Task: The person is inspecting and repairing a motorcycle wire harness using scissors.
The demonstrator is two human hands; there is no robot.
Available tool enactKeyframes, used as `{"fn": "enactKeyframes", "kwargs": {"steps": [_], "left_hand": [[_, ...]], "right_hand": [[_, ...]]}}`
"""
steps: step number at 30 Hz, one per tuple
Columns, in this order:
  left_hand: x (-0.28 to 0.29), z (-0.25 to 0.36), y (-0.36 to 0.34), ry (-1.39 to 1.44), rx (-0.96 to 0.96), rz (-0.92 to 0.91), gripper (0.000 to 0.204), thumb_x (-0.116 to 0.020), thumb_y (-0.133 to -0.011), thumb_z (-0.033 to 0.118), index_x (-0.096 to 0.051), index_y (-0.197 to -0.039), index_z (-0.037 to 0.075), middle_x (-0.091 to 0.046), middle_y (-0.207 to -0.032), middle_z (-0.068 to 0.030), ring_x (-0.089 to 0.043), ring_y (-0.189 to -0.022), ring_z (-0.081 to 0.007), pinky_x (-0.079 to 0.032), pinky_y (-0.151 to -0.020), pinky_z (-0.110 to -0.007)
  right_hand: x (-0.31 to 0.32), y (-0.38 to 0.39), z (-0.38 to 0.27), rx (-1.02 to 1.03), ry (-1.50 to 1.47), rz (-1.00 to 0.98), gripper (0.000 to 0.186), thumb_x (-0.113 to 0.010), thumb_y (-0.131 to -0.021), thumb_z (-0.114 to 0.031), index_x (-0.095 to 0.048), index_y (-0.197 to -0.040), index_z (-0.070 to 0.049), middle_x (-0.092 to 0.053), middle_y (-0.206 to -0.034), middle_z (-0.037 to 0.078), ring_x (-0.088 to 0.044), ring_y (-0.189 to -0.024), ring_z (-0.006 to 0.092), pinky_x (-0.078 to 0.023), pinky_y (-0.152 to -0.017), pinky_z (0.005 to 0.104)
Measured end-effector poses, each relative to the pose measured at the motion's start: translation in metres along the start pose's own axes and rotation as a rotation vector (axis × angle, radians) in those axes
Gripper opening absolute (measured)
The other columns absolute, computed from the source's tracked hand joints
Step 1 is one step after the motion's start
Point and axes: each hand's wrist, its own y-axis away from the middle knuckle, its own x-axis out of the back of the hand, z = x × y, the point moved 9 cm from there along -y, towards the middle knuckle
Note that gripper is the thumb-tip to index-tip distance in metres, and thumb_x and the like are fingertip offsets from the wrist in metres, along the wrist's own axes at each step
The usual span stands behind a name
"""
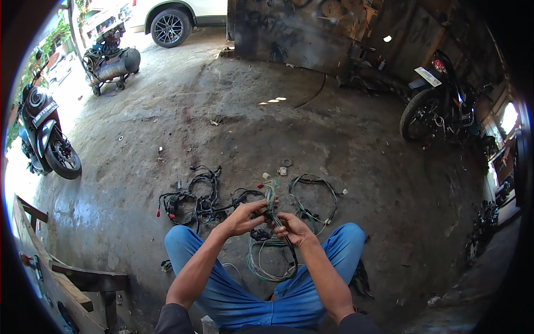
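Note:
Between my knees, both hands are closed on a wiring harness, a bundle of black-wrapped and loose green and white wires. My left hand grips it near the upper end, where bare wires fan out toward a pale connector. Just to the right, my right hand holds the same bundle a little lower. From there the wrapped part hangs down in a loop by my lap. A tangled black harness with red connectors lies on the ground to the left. On the right lies a coiled green and black harness.
A small white connector and a ring lie on the concrete floor ahead. A wooden bench stands at my left. Farther off are a scooter, an air compressor, a parked car's wheel and a motorcycle.

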Motion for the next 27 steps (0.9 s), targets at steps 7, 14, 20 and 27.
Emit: {"fn": "enactKeyframes", "kwargs": {"steps": [7,14,20,27], "left_hand": [[-0.002,-0.016,0.002,0.025,0.083,-0.075,0.056,-0.066,-0.086,0.009,-0.055,-0.141,0.011,-0.063,-0.082,-0.0088,-0.055,-0.075,-0.0146,-0.047,-0.073,-0.033],[0.003,-0.021,0.000,0.102,0.159,0.002,0.045,-0.070,-0.093,0.014,-0.055,-0.131,-0.004,-0.070,-0.111,-0.0143,-0.066,-0.101,-0.0179,-0.052,-0.090,-0.034],[0.010,-0.042,0.005,0.198,0.232,0.224,0.044,-0.069,-0.093,0.015,-0.052,-0.128,-0.006,-0.066,-0.120,-0.0206,-0.068,-0.103,-0.0248,-0.054,-0.087,-0.038],[0.000,-0.034,0.006,-0.058,0.075,0.511,0.046,-0.072,-0.090,0.012,-0.040,-0.122,0.000,-0.063,-0.116,-0.0249,-0.066,-0.104,-0.0414,-0.054,-0.082,-0.044]], "right_hand": [[-0.001,-0.007,0.014,-0.188,0.071,-0.124,0.027,-0.037,-0.106,-0.020,-0.055,-0.097,-0.002,-0.055,-0.079,0.004,-0.037,-0.041,0.0008,-0.028,-0.034,0.0164],[-0.028,0.006,0.012,-0.219,0.050,-0.372,0.033,-0.038,-0.108,-0.029,-0.055,-0.098,-0.003,-0.054,-0.080,0.004,-0.034,-0.039,0.0005,-0.028,-0.035,0.0159],[-0.015,0.032,-0.046,0.653,0.526,0.224,0.029,-0.056,-0.103,-0.028,-0.061,-0.110,0.000,-0.060,-0.085,0.007,-0.053,-0.057,0.0064,-0.042,-0.049,0.0214],[-0.030,0.043,-0.061,0.932,1.164,0.423,0.028,-0.070,-0.093,-0.022,-0.071,-0.109,0.001,-0.071,-0.098,0.011,-0.065,-0.087,0.0174,-0.051,-0.072,0.0293]]}}
